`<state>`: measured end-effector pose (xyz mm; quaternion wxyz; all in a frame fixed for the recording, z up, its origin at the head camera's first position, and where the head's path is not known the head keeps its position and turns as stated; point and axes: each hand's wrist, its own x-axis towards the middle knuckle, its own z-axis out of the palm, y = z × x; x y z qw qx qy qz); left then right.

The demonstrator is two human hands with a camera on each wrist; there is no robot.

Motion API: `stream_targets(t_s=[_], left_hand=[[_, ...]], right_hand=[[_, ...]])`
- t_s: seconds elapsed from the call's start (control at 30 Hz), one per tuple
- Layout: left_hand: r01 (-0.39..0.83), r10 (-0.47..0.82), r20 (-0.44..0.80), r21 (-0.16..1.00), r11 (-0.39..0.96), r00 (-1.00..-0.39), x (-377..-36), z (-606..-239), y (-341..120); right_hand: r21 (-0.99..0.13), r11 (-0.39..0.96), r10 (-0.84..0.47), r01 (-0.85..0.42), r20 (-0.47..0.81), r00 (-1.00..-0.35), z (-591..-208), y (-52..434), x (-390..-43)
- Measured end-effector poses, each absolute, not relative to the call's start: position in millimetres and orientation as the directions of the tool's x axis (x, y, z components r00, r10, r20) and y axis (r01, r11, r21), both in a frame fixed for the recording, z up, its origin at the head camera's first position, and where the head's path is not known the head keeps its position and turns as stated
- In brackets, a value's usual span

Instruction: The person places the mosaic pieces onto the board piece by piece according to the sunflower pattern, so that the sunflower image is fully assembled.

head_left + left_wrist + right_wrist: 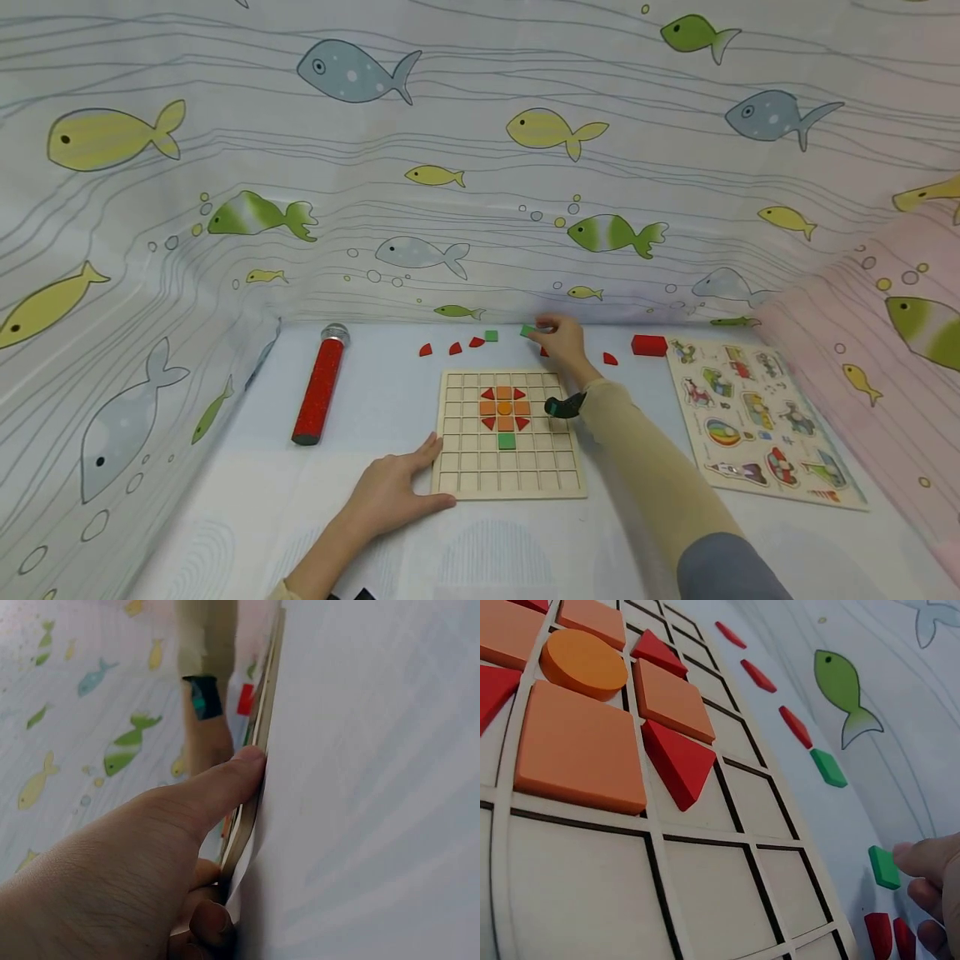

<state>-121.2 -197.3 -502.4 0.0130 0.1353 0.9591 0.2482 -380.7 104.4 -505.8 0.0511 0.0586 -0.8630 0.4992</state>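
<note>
Head view, going left to right: a red microphone point(318, 390) lies beside the left hand point(393, 492), which rests loosely spread at the near-left corner of a wooden grid board point(467, 480) bearing orange tiles point(506, 423) and red triangles point(522, 424). Behind it, the right hand point(561, 342) touches a green square tile point(527, 331); whether it's pinched, I can't tell. Rightmost sit a red block point(648, 345) and a picture puzzle point(750, 383).

Board point(577, 892) partly outside right-wrist view
</note>
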Motion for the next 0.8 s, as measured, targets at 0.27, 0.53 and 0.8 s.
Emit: stream_targets(t_s=[0.27, 0.53, 0.8], left_hand=[[0.251, 0.267, 0.033, 0.475, 0.844, -0.963, -121.8, -501.9, -197.5], [0.263, 0.276, 0.043, 0.469, 0.843, -0.96, -121.9, -504.5, -198.8], [0.271, 0.281, 0.048, 0.46, 0.846, -0.958, -121.6, -504.7, -199.5]], right_hand=[[-0.848, 0.517, -0.049, -0.121, 0.112, -0.993, -511.6, 101.3, -383.1], [-0.824, 0.546, -0.056, -0.153, 0.146, -0.988, -512.2, 97.8, -384.1], [-0.788, 0.581, -0.101, -0.205, 0.179, -0.979, -516.6, 99.0, -391.4]])
